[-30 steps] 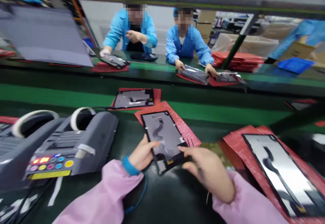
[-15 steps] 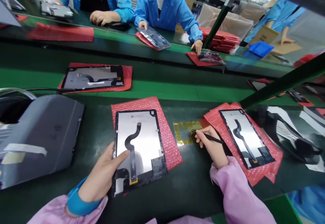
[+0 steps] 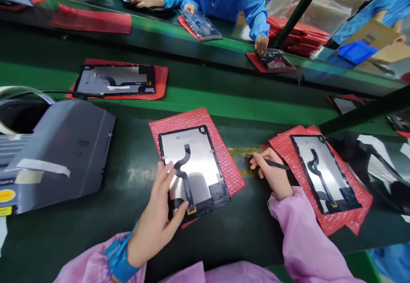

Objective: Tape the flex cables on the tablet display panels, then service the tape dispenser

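Observation:
A tablet screen panel, silver back up with a black flex cable, lies on a red bubble-wrap bag. Over its lower left edge is my left hand, fingers spread and gripping nothing; whether the fingertips touch the panel is hard to tell. My right hand pinches slim black tweezers. Their tip is at a patch of yellow tape pieces on the table, partly hidden by the fingers. A second screen panel rests on red bags to the right.
A grey machine stands at the left. Behind the table, a green belt carries another panel on a red bag. Co-workers in blue handle parts across the line. A dark green post slants in at the right, near black strips.
My left hand has let go of the panel's left edge and opened, and the panel lies turned slightly on its bag. The tweezers stay at the yellow tape. The view has shifted.

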A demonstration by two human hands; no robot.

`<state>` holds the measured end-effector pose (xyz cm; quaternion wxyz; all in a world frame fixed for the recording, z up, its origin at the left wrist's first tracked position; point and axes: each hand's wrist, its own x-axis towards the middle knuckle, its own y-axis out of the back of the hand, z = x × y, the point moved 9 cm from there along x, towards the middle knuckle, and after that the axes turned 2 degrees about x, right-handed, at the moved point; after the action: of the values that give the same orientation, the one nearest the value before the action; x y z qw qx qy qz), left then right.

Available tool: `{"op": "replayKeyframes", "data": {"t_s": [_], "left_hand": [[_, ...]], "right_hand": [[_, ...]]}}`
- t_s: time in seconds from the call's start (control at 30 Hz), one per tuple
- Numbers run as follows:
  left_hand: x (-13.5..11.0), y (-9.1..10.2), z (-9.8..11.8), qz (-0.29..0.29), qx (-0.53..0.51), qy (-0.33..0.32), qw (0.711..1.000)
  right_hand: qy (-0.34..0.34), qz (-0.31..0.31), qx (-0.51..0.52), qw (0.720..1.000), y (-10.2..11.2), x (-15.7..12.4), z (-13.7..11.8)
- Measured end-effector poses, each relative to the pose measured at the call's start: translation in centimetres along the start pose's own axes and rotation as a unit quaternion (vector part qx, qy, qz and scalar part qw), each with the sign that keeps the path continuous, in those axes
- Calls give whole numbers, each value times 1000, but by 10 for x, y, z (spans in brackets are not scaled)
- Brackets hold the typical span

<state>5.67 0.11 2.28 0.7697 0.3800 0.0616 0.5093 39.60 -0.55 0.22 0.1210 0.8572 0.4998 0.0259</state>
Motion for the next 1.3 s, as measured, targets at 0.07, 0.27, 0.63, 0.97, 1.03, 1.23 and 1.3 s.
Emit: {"op": "replayKeyframes", "data": {"t_s": [0.07, 0.27, 0.63, 0.97, 1.03, 1.23, 1.3], "left_hand": [[-5, 0, 10, -64, 27, -64, 996], [-21, -3, 18, -153, 70, -157, 973], [-26, -15, 12, -193, 87, -159, 964], [-25, -14, 11, -193, 58, -146, 969], [-25, -14, 11, -191, 56, -148, 969], [-25, -16, 12, -198, 59, -148, 967], [-25, -16, 12, -202, 60, -147, 966]], "right_hand": [[2, 9, 16, 1000, 1, -4, -2], [-19, -85, 115, 990, -47, -61, -9], [-104, -231, 130, 959, -125, -136, 3], [-101, -246, 98, 959, -129, -136, 4], [-105, -246, 89, 959, -130, -137, 4], [-99, -241, 92, 961, -130, -135, -1], [-101, -238, 86, 962, -129, -135, -1]]}}
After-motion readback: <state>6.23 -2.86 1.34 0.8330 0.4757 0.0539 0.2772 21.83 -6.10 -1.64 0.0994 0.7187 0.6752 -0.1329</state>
